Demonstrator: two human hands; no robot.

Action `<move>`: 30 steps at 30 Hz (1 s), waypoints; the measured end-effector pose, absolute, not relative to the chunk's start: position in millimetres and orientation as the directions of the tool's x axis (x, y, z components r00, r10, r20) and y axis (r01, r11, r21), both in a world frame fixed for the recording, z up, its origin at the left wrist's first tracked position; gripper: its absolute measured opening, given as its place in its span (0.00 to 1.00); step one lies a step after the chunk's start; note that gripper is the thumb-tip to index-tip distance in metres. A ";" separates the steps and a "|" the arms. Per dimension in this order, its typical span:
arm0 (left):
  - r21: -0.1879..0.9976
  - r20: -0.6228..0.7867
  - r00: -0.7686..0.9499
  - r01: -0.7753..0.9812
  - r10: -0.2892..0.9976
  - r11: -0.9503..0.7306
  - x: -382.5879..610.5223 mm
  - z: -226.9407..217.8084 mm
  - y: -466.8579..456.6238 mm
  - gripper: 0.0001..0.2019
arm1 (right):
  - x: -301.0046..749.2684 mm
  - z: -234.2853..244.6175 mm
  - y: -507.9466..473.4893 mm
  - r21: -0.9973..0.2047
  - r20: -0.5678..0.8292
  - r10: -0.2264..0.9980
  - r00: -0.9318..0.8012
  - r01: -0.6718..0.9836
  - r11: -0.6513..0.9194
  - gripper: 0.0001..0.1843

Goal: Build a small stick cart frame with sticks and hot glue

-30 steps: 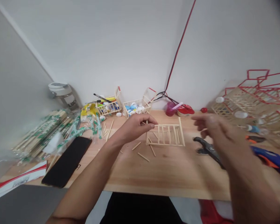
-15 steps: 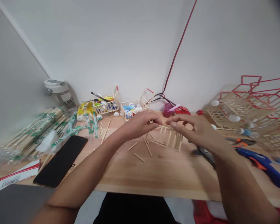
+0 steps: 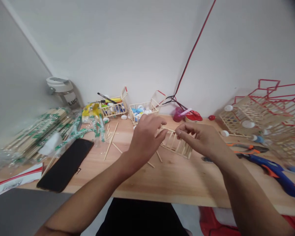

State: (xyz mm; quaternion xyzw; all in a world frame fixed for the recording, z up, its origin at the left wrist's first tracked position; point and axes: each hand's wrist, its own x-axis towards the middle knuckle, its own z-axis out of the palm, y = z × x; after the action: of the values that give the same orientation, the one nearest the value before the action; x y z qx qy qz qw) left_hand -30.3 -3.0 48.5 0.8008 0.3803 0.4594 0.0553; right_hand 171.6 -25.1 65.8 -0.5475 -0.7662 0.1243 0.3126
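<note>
A small frame of thin wooden sticks [image 3: 175, 144] is held tilted just above the wooden table [image 3: 162, 177] between my two hands. My left hand [image 3: 146, 139] grips its left end with curled fingers. My right hand [image 3: 203, 141] pinches its upper right edge, fingers closed. Loose wooden sticks [image 3: 110, 141] lie on the table to the left and under the frame.
Black phone [image 3: 65, 164] at front left beside packs of wrapped chopsticks [image 3: 39, 134]. Two small stick baskets [image 3: 141, 113] with bottle caps stand at the back. Pliers [image 3: 249, 149], a blue glue gun [image 3: 276, 172] and large stick structures [image 3: 267, 114] fill the right side.
My right hand came in from the right and took hold of the stick frame. Both hands have lifted and tilted it, and my left hand shifted its grip on the left end.
</note>
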 end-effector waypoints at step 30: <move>0.351 0.654 0.300 0.693 0.694 -0.630 -18.6 20.1 -13.9 0.09 | 128.3 54.1 -42.8 -0.398 0.503 0.859 -0.091 0.858 0.324 0.09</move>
State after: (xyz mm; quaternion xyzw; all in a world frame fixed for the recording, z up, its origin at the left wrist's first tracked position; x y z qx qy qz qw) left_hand -18.6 -13.9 20.1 0.8062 0.4303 0.4060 0.0008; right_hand 128.3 -42.8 54.1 -0.5812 -0.7387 0.0010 0.3414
